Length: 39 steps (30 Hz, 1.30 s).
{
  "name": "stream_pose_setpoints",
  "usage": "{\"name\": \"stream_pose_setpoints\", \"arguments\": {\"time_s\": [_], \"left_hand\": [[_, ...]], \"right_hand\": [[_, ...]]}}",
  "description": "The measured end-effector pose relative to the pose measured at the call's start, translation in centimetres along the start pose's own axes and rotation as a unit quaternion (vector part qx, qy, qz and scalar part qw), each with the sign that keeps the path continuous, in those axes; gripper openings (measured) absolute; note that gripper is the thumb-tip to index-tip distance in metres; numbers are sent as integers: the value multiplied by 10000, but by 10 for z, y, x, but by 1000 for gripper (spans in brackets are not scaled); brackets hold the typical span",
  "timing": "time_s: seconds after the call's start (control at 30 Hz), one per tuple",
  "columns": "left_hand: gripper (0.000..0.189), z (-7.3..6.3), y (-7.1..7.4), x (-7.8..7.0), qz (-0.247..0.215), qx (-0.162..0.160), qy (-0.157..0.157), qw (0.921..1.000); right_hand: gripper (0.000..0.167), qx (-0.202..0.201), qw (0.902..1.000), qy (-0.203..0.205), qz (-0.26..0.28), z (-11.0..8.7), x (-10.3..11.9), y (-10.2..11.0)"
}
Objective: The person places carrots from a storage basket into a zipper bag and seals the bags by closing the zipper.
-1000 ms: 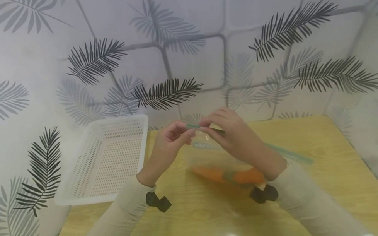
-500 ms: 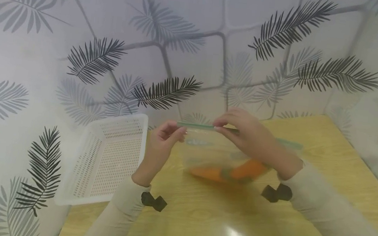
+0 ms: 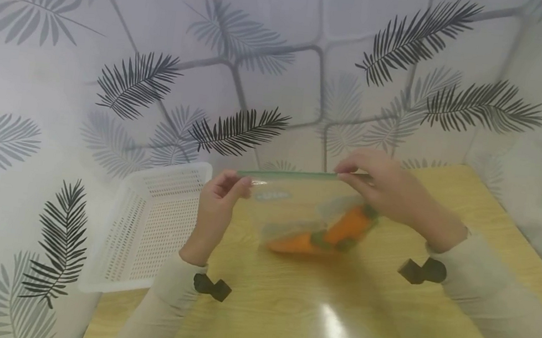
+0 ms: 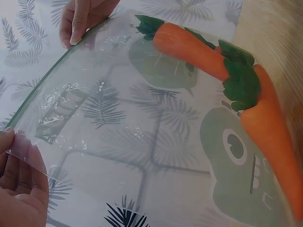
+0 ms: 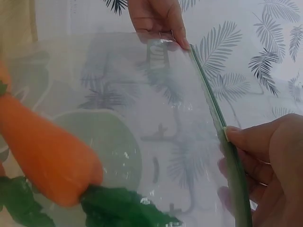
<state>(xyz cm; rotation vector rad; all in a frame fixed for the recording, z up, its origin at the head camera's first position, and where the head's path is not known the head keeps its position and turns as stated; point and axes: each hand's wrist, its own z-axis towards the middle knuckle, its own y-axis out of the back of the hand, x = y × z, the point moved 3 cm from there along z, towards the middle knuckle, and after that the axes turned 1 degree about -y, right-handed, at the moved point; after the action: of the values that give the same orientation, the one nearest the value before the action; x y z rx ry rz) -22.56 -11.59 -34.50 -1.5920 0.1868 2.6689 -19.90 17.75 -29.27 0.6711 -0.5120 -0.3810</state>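
A clear zip bag (image 3: 291,207) hangs upright over the table between my hands, its green zip strip (image 3: 290,175) stretched along the top. My left hand (image 3: 216,207) pinches the bag's top left corner between thumb and fingers. Further right, my right hand (image 3: 389,191) pinches the green strip, thumb on the near side, as the right wrist view shows. Two orange carrots (image 4: 189,49) with green leaves (image 4: 241,85) lie low inside the bag. Pale green cartoon prints (image 4: 232,161) mark the plastic. My right hand hides the strip's right end in the head view.
A white perforated basket (image 3: 171,167) stands at the table's left edge, close to my left hand. The wood-grain table (image 3: 284,315) stretches below the bag and to its right. A leaf-patterned wall (image 3: 270,91) rises directly behind.
My right hand has slid rightward along the green strip, while my left hand has shifted left with the bag's corner. More of the strip shows between them, and the bag is spread wider.
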Motion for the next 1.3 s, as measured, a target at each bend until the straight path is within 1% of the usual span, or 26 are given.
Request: {"name": "stream_pose_setpoints", "arguments": {"time_s": [0.23, 0.4, 0.47, 0.53, 0.67, 0.77, 0.83, 0.97, 1.07, 1.17, 1.3], "left_hand": [[7, 2, 7, -4, -117, -214, 115, 9996], [8, 1, 7, -20, -120, -254, 87, 9996], [7, 0, 7, -24, -131, -282, 70, 9995], [5, -1, 10, -23, -157, -305, 46, 9994], [14, -1, 17, -9, -227, -360, -50, 9991], [21, 0, 19, 0, -193, -465, -116, 9987], [20, 0, 18, -1, -171, -516, -141, 9984], [18, 2, 14, -1, -258, -611, -95, 9978], [17, 2, 14, 1, -319, -660, -27, 9973], [18, 3, 16, 2, -294, -672, -62, 9973], [20, 6, 18, 4, -261, -613, -116, 9977]], "right_hand": [[21, -190, 9994, 122, -259, -7, -9, 17], [21, -241, 9990, 77, -369, -13, -15, 26], [22, -276, 9988, 77, -399, -15, -18, 28], [22, -308, 9985, 25, -443, -18, -20, 32], [24, -394, 9982, -42, -450, -21, -22, 37], [26, -493, 9977, -42, -465, -23, -23, 39], [27, -591, 9971, -55, -468, -24, -24, 39], [22, -748, 9951, -343, -551, -27, -25, 34], [28, -683, 9943, -633, -520, -32, -27, 27], [30, -585, 9934, -890, -414, -38, -32, 21], [13, -518, 9880, -1396, -403, -44, -39, 18]]}}
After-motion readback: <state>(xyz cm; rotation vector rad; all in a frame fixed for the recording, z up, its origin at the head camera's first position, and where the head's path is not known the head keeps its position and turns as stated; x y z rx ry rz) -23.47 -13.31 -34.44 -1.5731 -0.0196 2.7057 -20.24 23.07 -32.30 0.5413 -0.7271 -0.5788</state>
